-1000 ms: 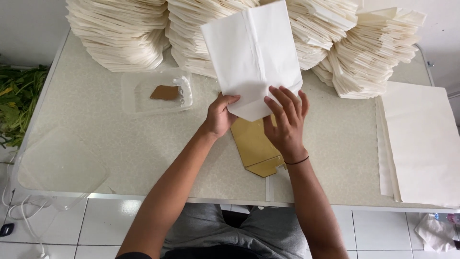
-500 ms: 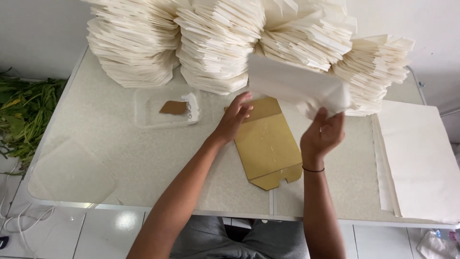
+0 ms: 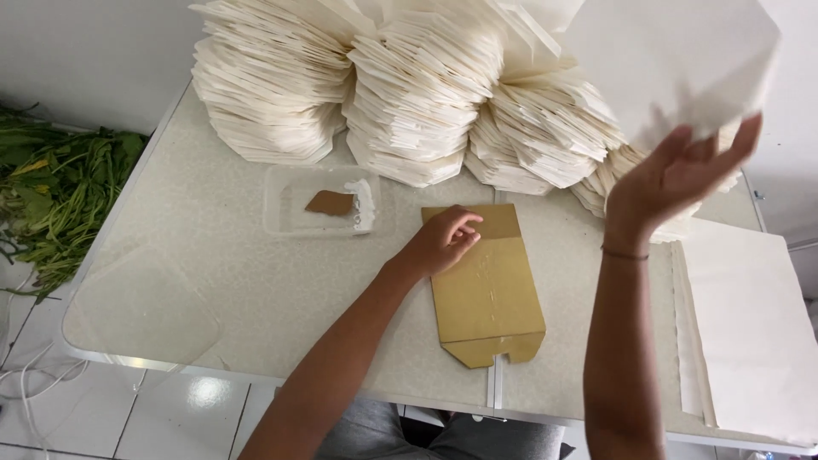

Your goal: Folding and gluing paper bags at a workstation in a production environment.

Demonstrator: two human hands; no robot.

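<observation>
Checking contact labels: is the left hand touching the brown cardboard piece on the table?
Touching. The head view shows the left hand resting with fingers curled on the upper left part of the brown cardboard piece, no gap visible.

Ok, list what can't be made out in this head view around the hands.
- White sheet: blurred, cut off by the top edge.
- Right hand: its grip on the sheet is smeared by motion.
- Brown template: upper left corner hidden under the left hand.
- Clear tray: contents too small to identify.
</observation>
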